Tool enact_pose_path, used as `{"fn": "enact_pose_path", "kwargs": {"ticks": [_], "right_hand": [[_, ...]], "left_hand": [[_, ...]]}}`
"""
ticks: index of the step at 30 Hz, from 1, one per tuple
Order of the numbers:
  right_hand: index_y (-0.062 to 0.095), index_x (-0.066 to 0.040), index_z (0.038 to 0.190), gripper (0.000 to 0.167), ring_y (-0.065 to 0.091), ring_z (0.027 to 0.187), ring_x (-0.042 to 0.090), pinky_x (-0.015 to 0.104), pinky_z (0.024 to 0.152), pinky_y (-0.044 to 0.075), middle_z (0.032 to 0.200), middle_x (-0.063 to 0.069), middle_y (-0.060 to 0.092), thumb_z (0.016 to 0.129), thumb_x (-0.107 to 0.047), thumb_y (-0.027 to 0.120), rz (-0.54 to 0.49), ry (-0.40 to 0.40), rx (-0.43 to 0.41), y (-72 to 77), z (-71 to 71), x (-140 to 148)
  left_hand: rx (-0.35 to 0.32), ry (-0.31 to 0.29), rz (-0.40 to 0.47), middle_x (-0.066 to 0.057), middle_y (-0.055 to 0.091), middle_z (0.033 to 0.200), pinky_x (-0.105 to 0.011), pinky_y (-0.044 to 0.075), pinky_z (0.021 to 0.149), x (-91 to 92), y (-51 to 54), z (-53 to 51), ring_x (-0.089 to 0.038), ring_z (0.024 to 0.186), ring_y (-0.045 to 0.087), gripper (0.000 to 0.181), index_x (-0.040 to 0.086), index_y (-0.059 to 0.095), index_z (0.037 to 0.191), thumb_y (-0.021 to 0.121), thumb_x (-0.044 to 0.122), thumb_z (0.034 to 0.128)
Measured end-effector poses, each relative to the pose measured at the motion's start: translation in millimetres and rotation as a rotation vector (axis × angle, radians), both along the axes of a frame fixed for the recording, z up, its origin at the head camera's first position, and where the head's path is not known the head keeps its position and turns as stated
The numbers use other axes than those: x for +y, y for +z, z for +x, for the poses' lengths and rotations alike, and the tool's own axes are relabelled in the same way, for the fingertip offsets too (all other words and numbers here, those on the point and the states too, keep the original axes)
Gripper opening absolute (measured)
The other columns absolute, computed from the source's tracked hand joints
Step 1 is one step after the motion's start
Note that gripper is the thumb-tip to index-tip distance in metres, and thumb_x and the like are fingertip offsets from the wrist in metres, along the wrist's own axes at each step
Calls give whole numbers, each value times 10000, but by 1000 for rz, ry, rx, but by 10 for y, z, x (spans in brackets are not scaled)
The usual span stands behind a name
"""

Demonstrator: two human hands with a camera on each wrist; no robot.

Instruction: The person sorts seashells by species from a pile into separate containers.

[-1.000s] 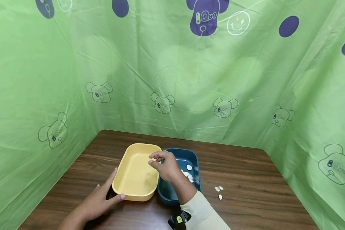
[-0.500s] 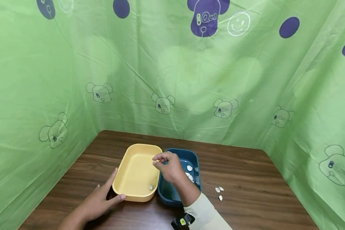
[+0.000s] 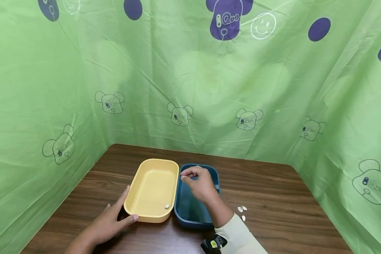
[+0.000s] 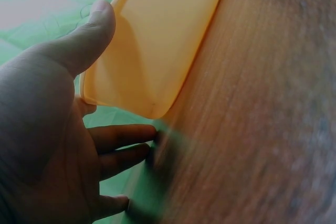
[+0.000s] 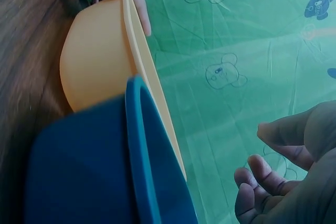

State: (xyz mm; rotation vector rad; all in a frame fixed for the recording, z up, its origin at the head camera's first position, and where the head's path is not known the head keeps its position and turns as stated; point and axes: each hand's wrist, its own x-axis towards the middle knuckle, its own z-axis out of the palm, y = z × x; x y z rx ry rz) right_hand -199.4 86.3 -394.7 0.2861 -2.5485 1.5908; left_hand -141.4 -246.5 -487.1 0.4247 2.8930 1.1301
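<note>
A: So what's different in this one?

B: There's a white piece (image 3: 167,206) in the yellow tray (image 3: 150,187) now, down in the near right corner. A second ago that floor was bare. Looks like that one's been placed. It's the only one showing in there, so the work is probably pretty early on.

A: And the right hand (image 3: 201,181)?

B: Shifted over too. It was reaching over the yellow tray's edge, and now it hangs above the blue tray (image 3: 190,206).

A: Holding anything?

B: Doesn't look like it. Right wrist view shows the fingers loosely bent, a gap to the thumb, nothing in between. The forearm slants in from the near right.

A: Left hand (image 3: 109,220)?

B: Hasn't budged. Fingers pretty straight and spread, thumb on the near side of the yellow tray and a finger along its left side. Seems to be just steadying it.

A: Any other pieces?

B: Three pieces (image 3: 240,209) on the table (image 3: 266,190), right of the blue tray, beyond the sleeve (image 3: 239,234). The right hand and forearm block part of the blue tray, so can't tell what's left in there.
</note>
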Motion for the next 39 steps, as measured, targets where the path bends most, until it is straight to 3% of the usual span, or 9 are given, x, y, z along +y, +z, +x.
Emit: {"fn": "enact_pose_path", "kwargs": {"ticks": [8, 19, 34, 39], "right_hand": [[841, -16, 988, 57, 603, 899, 149, 236, 781, 515, 966, 124, 735, 966, -41, 795, -47, -43, 56, 11, -3, 181], [844, -69, 1013, 79, 609, 930, 146, 269, 845, 513, 1028, 97, 722, 1001, -50, 768, -16, -106, 44, 60, 19, 492], [813, -38, 1092, 111, 667, 1046, 247, 315, 890, 518, 1181, 152, 707, 986, -35, 780, 32, -248, 54, 30, 41, 882], [802, 9, 1105, 131, 669, 998, 213, 292, 890, 510, 1155, 175, 718, 980, -16, 773, 38, -259, 75, 23, 49, 1042]], "left_hand": [[6, -2, -2, -263, 419, 1710, -904, 189, 1185, -2, 11, 2, -623, 1418, 550, 1093, 245, 71, 1784, 765, 540, 993], [0, -2, -1, -254, 427, 1710, -898, 185, 1194, 0, -1, -9, -610, 1422, 556, 1088, 251, 77, 1784, 764, 544, 993], [-3, 1, -4, -249, 423, 1714, -898, 194, 1191, -6, -6, -9, -603, 1428, 554, 1090, 244, 72, 1784, 762, 546, 994], [-3, -1, -7, -244, 418, 1719, -898, 195, 1191, -4, 1, -9, -600, 1426, 558, 1089, 239, 75, 1784, 759, 550, 996]]}}
